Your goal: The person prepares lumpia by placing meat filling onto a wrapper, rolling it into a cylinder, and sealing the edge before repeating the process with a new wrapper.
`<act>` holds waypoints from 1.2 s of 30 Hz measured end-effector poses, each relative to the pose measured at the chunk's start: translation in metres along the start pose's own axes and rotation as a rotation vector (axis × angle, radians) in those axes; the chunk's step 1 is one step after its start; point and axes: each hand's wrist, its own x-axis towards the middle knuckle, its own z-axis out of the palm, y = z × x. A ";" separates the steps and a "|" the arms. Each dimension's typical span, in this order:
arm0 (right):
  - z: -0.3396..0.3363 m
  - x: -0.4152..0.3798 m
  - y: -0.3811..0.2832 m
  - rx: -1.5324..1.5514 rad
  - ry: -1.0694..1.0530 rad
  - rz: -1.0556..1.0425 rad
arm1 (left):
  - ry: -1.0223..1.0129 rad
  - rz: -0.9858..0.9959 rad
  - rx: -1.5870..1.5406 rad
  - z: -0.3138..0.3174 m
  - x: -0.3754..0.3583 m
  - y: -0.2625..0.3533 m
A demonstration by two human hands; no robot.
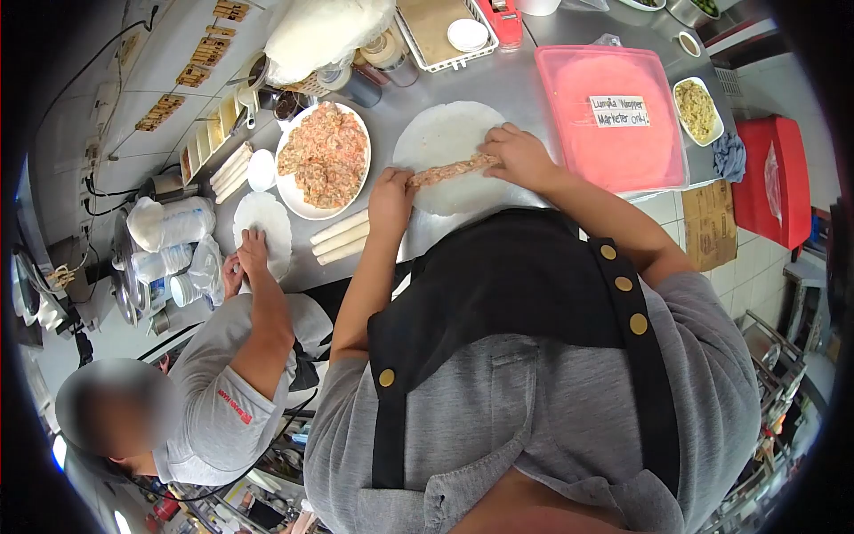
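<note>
A round, thin lumpia wrapper (445,125) lies flat on the steel counter in front of me. Across its middle runs a strip of pinkish ground meat filling (452,171). My left hand (391,198) has its fingers closed at the strip's left end, by the wrapper's edge. At the right end, the curled fingers of my right hand (516,158) pinch the filling. The fingertips of both hands are partly hidden. Left of the wrapper stands a white plate (313,212) heaped with the same meat mixture (322,156). Several rolled lumpia (342,238) lie beside my left forearm.
A pink lidded container (614,160) labelled for lumpia wrappers sits at right, near a white dish of chopped filling (696,111). At left, a co-worker's hands (252,254) touch another wrapper (264,222). Bottles (389,55) and a white basket (445,62) line the back.
</note>
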 end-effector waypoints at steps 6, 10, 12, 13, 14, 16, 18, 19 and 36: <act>-0.002 -0.001 -0.010 0.033 0.107 -0.156 | 0.086 0.067 0.133 -0.014 -0.008 0.016; 0.014 -0.007 -0.007 -0.098 -0.079 -0.515 | 0.127 0.211 0.054 -0.011 -0.009 0.034; 0.020 -0.006 -0.006 -0.196 -0.067 -0.579 | 0.008 0.272 0.024 -0.016 -0.014 0.056; 0.019 -0.005 -0.010 -0.162 -0.072 -0.537 | 0.014 0.269 0.021 -0.013 -0.017 0.060; 0.019 -0.002 -0.014 -0.130 -0.077 -0.496 | 0.003 0.281 0.035 -0.009 -0.019 0.062; 0.017 0.005 -0.018 -0.066 0.028 -0.406 | 0.038 0.289 0.045 -0.003 -0.020 0.064; 0.012 0.007 -0.019 0.001 0.127 -0.316 | 0.069 0.274 0.052 0.013 -0.016 0.045; 0.009 0.008 -0.019 0.010 0.130 -0.353 | 0.093 0.262 0.063 0.016 -0.013 0.040; 0.010 0.030 0.022 0.205 -0.038 -0.152 | -0.016 0.285 -0.006 -0.008 0.039 0.024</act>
